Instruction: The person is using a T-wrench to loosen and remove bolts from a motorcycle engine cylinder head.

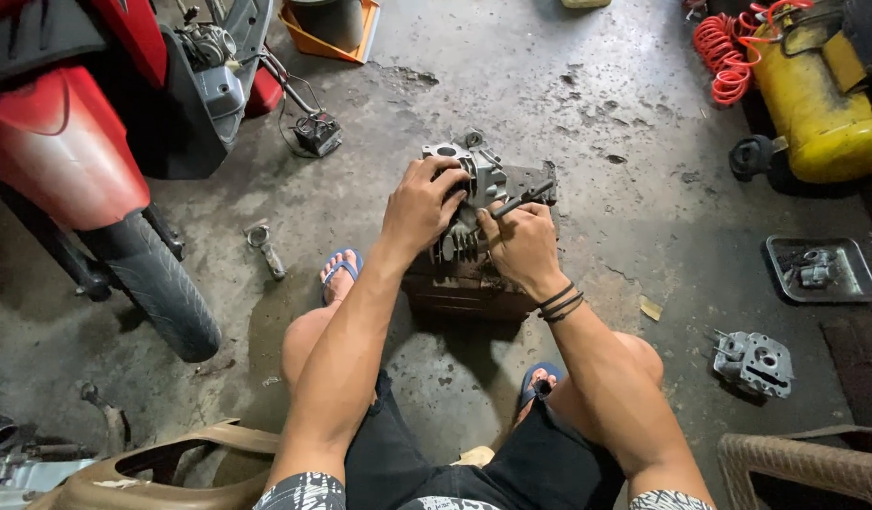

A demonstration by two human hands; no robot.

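A grey metal engine cylinder head (480, 172) with cooling fins rests on a dark wooden block (460, 286) on the concrete floor between my feet. My left hand (424, 206) grips the head from the left side, fingers curled over its top. My right hand (522, 242) is closed around a thin dark rod-like tool (523, 199) whose tip points up and right beside the head.
A red motor scooter (86, 142) with its tyre stands at the left. A connecting rod (264, 245) lies on the floor. A yellow compressor tank (816, 99) with a red coiled hose is at the right, near a black tray (819, 269) of parts and another cylinder head (755, 363).
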